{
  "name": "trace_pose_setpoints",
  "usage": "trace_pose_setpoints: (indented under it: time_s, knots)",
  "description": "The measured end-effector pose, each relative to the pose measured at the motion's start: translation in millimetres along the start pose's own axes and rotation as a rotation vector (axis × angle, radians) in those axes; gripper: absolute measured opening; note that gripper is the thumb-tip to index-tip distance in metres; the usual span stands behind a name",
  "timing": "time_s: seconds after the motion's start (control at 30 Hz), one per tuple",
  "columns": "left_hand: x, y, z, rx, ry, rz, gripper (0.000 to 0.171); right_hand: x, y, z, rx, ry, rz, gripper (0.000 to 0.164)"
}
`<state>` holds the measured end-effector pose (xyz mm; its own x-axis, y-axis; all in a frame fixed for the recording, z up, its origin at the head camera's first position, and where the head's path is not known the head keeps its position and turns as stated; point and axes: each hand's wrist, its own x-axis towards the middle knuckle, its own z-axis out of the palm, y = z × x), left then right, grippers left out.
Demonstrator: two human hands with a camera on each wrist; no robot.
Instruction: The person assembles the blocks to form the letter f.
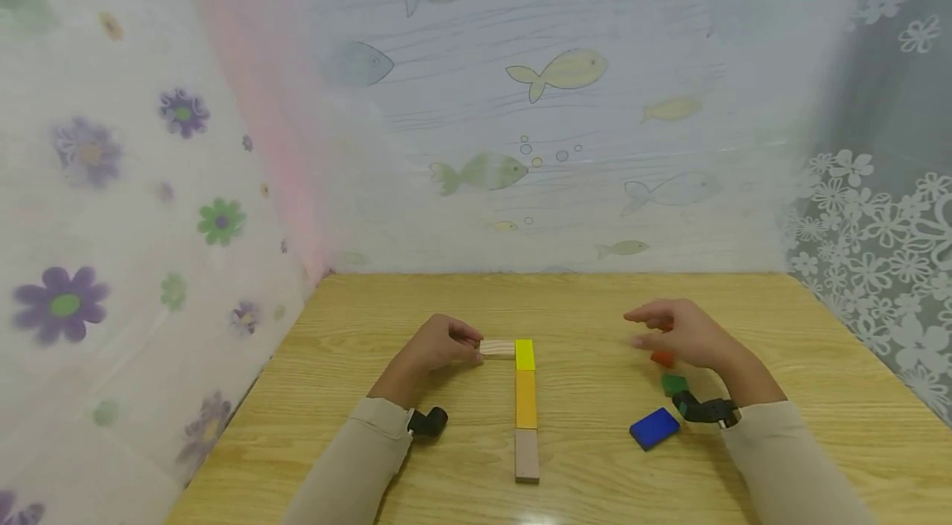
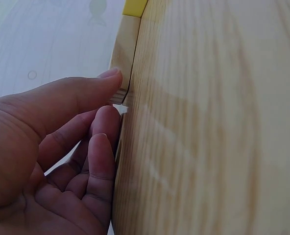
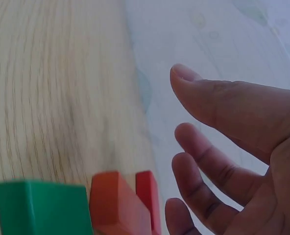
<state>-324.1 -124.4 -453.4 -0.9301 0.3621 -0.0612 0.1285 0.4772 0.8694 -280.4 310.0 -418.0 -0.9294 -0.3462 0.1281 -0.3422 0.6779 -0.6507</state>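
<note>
My left hand (image 1: 439, 343) pinches the left end of a pale wooden block (image 1: 497, 348). In the left wrist view, the thumb lies on that block (image 2: 124, 51). Its far end meets a yellow block (image 1: 525, 355), which heads a column with an orange-yellow block (image 1: 525, 398) and a light brown block (image 1: 526, 455) below it. Over the right side of the table, my right hand (image 1: 687, 332) is held with fingers apart and nothing between them. An orange block (image 3: 116, 203) and a red block (image 3: 148, 200) stand beside it.
A green block (image 1: 674, 384) lies below the right hand, and a blue block (image 1: 654, 428) nearer the front. Patterned sheets (image 1: 558, 202) rise behind the wooden table (image 1: 587, 310) and along its sides.
</note>
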Motion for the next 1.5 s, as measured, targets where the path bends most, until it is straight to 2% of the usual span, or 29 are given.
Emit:
trace_pose_setpoints:
  time_s: [0.4, 0.63, 0.93, 1.13, 1.5]
  knots:
    - [-4.4, 0.4, -0.9, 0.007, 0.004, -0.010, 0.030, -12, 22, -14, -0.010, 0.014, 0.011, 0.035]
    - [-4.4, -0.2, -1.4, 0.019, 0.010, -0.009, 0.030, -12, 32, -13, -0.019, -0.019, 0.049, 0.046]
    - [-0.7, 0.5, -2.6, 0.035, 0.007, -0.028, 0.029, -14, 35, -12, -0.008, -0.046, 0.053, 0.043]
    - [3.7, 2.9, 0.9, 0.030, -0.013, -0.016, 0.029, -19, 40, -15, -0.037, -0.053, 0.061, 0.039]
    - [-1.0, 2.7, -0.7, 0.025, 0.011, -0.039, 0.027, -16, 39, -11, -0.038, -0.061, 0.075, 0.036]
